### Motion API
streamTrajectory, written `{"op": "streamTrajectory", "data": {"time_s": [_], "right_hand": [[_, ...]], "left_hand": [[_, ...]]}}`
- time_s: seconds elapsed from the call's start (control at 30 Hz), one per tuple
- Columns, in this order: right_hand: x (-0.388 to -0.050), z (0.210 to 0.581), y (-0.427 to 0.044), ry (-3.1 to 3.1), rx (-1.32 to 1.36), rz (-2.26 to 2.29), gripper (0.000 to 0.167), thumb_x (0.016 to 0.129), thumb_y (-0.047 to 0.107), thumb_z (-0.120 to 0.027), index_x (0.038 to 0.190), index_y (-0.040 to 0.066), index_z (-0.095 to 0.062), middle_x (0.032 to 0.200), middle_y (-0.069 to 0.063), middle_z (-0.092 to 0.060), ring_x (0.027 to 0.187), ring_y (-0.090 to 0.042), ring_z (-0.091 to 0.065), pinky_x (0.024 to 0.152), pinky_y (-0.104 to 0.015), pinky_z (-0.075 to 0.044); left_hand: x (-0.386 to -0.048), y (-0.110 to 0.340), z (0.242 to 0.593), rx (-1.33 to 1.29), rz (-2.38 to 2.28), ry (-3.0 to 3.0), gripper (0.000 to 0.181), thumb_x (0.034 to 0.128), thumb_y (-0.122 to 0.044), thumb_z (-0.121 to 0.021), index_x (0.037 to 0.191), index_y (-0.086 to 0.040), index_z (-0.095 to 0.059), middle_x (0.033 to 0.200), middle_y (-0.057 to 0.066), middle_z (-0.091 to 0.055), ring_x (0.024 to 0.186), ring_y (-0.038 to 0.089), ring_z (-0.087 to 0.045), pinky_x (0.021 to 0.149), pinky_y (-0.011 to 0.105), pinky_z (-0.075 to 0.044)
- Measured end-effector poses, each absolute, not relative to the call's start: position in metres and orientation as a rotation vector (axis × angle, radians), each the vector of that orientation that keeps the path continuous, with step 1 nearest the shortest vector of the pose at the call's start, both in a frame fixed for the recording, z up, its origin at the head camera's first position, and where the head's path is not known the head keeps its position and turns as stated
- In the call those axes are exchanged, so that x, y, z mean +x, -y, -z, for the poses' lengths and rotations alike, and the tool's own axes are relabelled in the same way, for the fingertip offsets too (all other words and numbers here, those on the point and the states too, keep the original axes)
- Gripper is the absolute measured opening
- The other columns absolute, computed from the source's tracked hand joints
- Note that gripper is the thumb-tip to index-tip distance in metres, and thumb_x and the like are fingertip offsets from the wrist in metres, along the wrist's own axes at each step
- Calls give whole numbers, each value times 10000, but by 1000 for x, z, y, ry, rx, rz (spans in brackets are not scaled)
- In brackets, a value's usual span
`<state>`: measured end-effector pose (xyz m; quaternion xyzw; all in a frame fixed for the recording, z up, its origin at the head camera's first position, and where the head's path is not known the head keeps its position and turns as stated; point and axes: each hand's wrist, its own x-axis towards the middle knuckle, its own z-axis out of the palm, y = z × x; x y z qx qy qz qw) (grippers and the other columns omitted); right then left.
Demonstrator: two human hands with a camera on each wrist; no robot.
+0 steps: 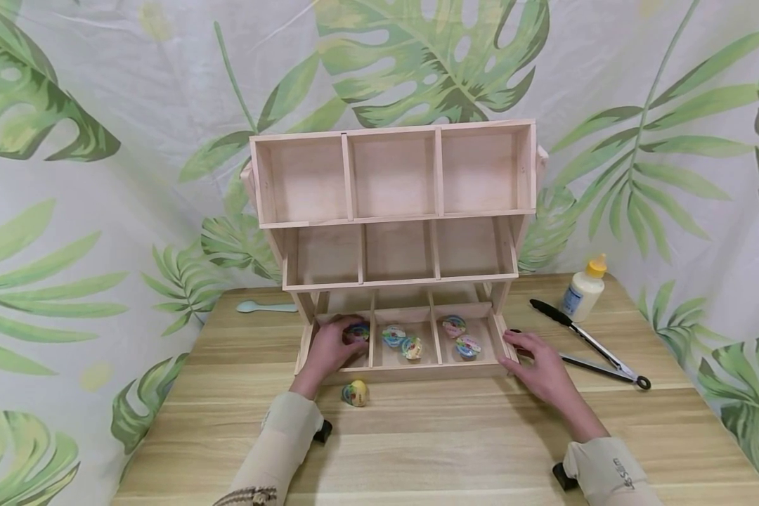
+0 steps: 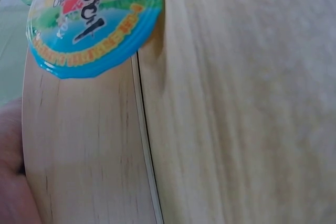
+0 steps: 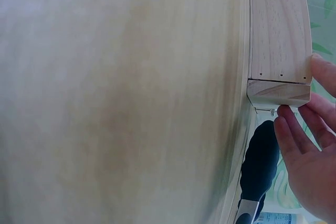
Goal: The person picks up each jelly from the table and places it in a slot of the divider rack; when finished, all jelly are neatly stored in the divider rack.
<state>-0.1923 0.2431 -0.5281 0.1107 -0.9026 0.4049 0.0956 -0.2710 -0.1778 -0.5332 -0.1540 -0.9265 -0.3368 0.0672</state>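
Observation:
A wooden three-tier organizer (image 1: 392,219) stands on the table. My left hand (image 1: 330,348) reaches into its bottom left compartment, fingers curled on a jelly cup (image 1: 356,332) with a colourful lid; the fingertips are partly hidden. Two jelly cups (image 1: 411,347) lie in the bottom middle compartment and two more (image 1: 468,346) in the bottom right one. In front of the organizer, on the table, lies another jelly cup (image 1: 355,393), its printed lid (image 2: 94,30) large in the left wrist view. My right hand (image 3: 310,166) touches the bottom tray's right front corner (image 3: 278,92) with fairly straight fingers.
Black-handled tongs (image 1: 601,360) lie spread at the right, partly behind my right hand. Beyond them stands a baby bottle (image 1: 583,289) with a yellow cap. A pale blue spoon (image 1: 266,307) lies left of the organizer. A leaf-print curtain (image 1: 133,84) hangs behind the table.

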Motion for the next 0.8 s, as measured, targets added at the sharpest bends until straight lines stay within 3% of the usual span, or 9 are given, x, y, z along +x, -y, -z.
{"op": "streamTrajectory", "data": {"time_s": [0.23, 0.53, 0.8], "right_hand": [[-193, 528, -243, 2676, 327, -1208, 475, 915, 71, -787, 1344, -66, -636, 1363, -240, -623, 1223, -431, -622, 1025, -531, -537], [-194, 528, -243, 2666, 338, -1210, 461, 905, 45, -789, 1324, -81, -642, 1363, -255, -621, 1218, -442, -622, 1020, -535, -540], [-193, 529, -244, 2685, 323, -1209, 475, 920, 72, -782, 1348, -70, -633, 1355, -245, -622, 1215, -431, -623, 1023, -531, -540]], "left_hand": [[-271, 178, 532, -470, 1029, 2794, 472, 847, -228, -878, 1261, -65, -722, 1282, 162, -687, 1121, 326, -662, 921, 497, -566], [-270, 179, 529, -438, 1058, 2791, 474, 842, -227, -883, 1263, -77, -727, 1254, 173, -685, 946, 275, -667, 817, 444, -575], [-268, 184, 527, -439, 1115, 2784, 502, 852, -265, -876, 1303, -116, -717, 1261, 160, -685, 948, 276, -727, 837, 444, -610]]}}
